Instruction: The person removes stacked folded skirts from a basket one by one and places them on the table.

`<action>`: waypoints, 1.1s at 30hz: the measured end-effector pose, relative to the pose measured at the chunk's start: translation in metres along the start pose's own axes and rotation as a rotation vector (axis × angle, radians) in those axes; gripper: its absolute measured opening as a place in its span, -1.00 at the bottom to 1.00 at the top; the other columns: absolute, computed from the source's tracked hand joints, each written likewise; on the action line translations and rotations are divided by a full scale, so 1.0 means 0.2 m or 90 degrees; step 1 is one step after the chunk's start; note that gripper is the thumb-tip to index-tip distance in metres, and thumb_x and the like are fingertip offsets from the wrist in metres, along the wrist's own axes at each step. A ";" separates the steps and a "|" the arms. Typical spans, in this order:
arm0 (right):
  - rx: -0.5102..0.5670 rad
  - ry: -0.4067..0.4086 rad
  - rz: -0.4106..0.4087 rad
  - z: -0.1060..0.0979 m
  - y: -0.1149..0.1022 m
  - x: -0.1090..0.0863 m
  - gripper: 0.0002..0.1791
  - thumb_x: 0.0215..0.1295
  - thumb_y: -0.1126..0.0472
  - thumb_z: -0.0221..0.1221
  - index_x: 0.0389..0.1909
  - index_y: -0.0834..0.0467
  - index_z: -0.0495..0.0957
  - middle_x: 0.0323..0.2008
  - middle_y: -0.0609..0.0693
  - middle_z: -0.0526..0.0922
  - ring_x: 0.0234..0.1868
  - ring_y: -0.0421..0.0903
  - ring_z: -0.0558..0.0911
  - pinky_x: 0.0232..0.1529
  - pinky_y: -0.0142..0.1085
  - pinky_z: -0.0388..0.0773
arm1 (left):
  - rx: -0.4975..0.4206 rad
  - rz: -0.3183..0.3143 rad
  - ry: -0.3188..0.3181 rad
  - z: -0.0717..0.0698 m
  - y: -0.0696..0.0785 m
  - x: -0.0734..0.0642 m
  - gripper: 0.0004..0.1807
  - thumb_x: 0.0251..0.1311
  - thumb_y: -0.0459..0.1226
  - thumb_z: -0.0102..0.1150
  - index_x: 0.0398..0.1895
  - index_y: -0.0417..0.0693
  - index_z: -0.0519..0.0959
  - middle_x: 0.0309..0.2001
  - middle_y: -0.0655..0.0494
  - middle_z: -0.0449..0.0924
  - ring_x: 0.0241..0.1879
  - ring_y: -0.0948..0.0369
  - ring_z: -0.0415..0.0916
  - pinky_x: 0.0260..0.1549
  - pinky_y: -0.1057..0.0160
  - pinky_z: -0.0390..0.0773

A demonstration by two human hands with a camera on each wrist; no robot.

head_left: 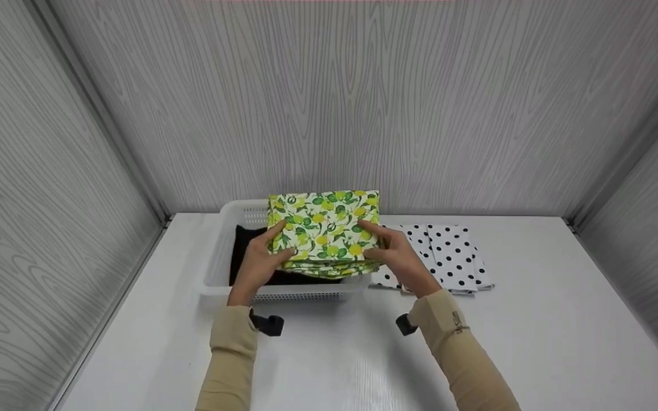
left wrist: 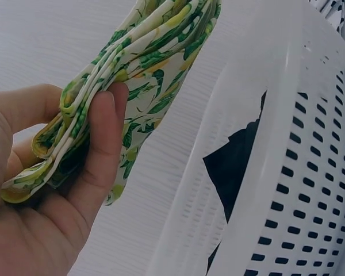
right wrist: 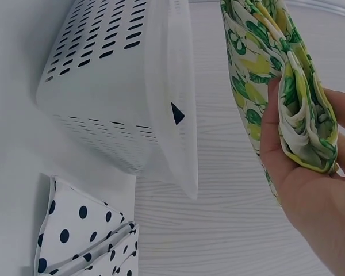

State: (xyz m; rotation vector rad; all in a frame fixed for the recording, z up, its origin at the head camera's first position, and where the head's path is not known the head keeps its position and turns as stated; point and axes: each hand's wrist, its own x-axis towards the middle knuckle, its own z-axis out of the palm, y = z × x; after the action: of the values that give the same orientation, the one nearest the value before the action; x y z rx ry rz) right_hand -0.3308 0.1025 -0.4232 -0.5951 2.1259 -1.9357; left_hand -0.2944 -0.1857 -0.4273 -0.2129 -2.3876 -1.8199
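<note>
A folded cloth with a lemon-and-leaf print is held up above a white plastic basket. My left hand grips its left side, thumb and fingers on opposite faces. On the right side my right hand pinches it the same way. The left wrist view shows several stacked layers of the lemon-print cloth between the fingers and thumb. In the right wrist view the folded edge of the cloth curls inside the grip. Black fabric lies inside the basket, partly hidden by the cloth.
Right of the basket, white cloth with black polka dots lies folded on the white table. A grey wood-grain wall rises behind, with side walls left and right. The basket has perforated sides.
</note>
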 end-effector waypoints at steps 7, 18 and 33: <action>-0.002 -0.010 -0.023 -0.05 0.00 -0.04 -0.29 0.32 0.51 0.10 0.51 0.19 0.28 0.54 0.09 0.18 0.31 -0.04 0.40 -0.05 -0.28 0.61 | 0.010 0.030 0.000 0.05 0.00 -0.02 -0.28 0.31 -0.40 0.25 0.53 -0.18 0.25 0.51 -0.13 0.18 -0.16 0.16 0.43 -0.12 0.23 0.48; 0.013 -0.014 -0.037 -0.12 0.00 -0.13 -0.30 0.33 0.50 0.10 0.51 0.23 0.26 0.51 0.13 0.23 -0.18 -0.11 0.58 -0.12 -0.29 0.64 | 0.008 0.038 -0.021 0.13 0.04 -0.05 -0.28 0.33 -0.40 0.25 0.54 -0.16 0.25 0.51 -0.12 0.20 0.45 -0.01 0.15 0.08 0.06 0.38; 0.025 0.000 -0.032 -0.21 0.04 -0.26 -0.30 0.34 0.53 0.09 0.52 0.27 0.24 0.48 0.24 0.25 0.02 -0.07 0.61 -0.10 -0.29 0.63 | -0.018 0.058 -0.071 0.25 0.01 -0.08 -0.29 0.34 -0.37 0.21 0.54 -0.17 0.24 0.52 -0.10 0.18 0.50 -0.05 0.08 0.33 -0.07 0.26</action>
State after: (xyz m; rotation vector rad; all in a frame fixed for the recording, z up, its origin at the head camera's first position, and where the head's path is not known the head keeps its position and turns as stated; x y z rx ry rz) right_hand -0.3037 0.1632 -0.4317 -0.6467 2.0878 -1.9974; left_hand -0.2784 -0.1378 -0.4414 -0.4297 -2.3817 -1.8468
